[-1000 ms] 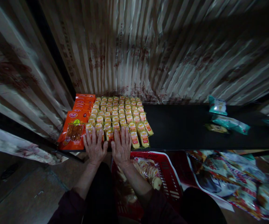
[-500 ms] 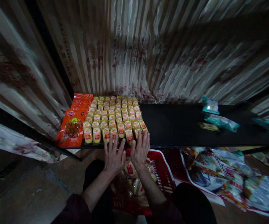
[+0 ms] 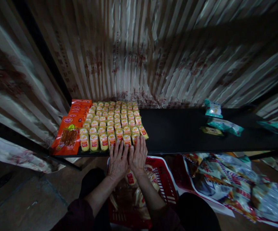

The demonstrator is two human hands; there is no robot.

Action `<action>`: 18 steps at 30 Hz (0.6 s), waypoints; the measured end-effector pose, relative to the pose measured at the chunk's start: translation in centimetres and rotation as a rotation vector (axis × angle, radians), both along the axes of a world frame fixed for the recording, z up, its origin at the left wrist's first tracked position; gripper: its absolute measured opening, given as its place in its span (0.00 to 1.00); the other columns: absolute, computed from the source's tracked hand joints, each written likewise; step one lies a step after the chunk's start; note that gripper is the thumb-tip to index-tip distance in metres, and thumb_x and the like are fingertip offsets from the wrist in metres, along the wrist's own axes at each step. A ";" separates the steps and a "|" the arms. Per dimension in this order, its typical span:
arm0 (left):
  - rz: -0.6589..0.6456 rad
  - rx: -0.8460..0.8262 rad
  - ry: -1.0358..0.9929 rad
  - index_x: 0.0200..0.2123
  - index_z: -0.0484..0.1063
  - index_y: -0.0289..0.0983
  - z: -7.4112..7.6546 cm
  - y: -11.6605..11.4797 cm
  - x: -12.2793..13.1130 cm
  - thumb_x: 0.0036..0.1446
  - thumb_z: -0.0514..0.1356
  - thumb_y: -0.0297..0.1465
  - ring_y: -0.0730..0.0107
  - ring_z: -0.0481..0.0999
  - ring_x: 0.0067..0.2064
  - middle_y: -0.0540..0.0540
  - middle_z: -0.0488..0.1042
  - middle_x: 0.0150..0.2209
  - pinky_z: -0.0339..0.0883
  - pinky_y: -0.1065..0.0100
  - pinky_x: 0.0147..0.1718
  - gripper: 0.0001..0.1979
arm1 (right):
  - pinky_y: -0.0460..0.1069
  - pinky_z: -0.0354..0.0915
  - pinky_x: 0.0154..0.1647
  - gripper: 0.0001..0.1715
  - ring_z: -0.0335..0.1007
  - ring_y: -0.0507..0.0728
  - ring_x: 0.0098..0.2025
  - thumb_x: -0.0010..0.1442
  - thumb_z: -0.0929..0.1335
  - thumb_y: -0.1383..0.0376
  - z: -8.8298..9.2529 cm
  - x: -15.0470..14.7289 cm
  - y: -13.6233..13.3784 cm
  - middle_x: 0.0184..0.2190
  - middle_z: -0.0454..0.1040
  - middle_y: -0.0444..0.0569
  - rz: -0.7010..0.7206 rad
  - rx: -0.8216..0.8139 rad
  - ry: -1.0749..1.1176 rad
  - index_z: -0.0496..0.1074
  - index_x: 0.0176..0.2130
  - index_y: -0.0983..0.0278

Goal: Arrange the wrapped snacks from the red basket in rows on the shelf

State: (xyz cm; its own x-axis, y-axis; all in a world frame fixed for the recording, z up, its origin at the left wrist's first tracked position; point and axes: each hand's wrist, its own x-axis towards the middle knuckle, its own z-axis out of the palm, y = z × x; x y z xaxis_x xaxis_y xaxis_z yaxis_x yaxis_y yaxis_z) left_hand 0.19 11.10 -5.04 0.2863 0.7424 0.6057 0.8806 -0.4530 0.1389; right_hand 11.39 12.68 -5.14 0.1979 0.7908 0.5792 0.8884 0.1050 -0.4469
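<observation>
Rows of small wrapped cakes (image 3: 110, 122), yellow with red and white labels, stand packed on the left part of a black shelf (image 3: 172, 128). My left hand (image 3: 117, 162) lies with fingers stretched against the front row at the shelf's edge. Beside it my right hand (image 3: 138, 157) is also stretched out, its fingertips touching the front cakes near the row's right end. One wrapped cake (image 3: 143, 131) leans at that right corner. Beneath my forearms is a red basket (image 3: 164, 173) holding more wrapped pieces.
Orange snack packets (image 3: 67, 136) overlap in a row left of the cakes. Teal packets (image 3: 225, 126) and a small yellowish packet (image 3: 211, 130) lie farther right on the shelf. A second basket full of bagged goods (image 3: 228, 176) stands on the floor at right. Striped curtain (image 3: 129, 57) hangs behind.
The front cakes sit more evenly in line, and my hands have drawn slightly closer together along the front row. The whole view has shifted a little.
</observation>
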 end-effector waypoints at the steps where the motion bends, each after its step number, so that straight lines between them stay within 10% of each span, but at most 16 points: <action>1: 0.005 0.007 -0.012 0.58 0.65 0.35 0.1 0.1 0.1 0.59 0.54 0.29 0.53 0.46 0.69 0.39 0.63 0.62 0.43 0.46 0.65 0.23 | 0.62 0.52 0.62 0.33 0.41 0.61 0.69 0.68 0.55 0.62 0.0 -0.1 0.0 0.67 0.51 0.61 0.001 0.001 0.001 0.43 0.68 0.66; 18: 0.083 0.069 -0.149 0.60 0.61 0.34 0.8 1.8 0.6 0.61 0.53 0.29 0.56 0.47 0.69 0.36 0.59 0.64 0.46 0.47 0.64 0.24 | 0.65 0.51 0.63 0.33 0.35 0.64 0.70 0.68 0.54 0.61 -0.1 0.5 0.2 0.69 0.44 0.60 0.078 -0.015 -0.038 0.42 0.68 0.66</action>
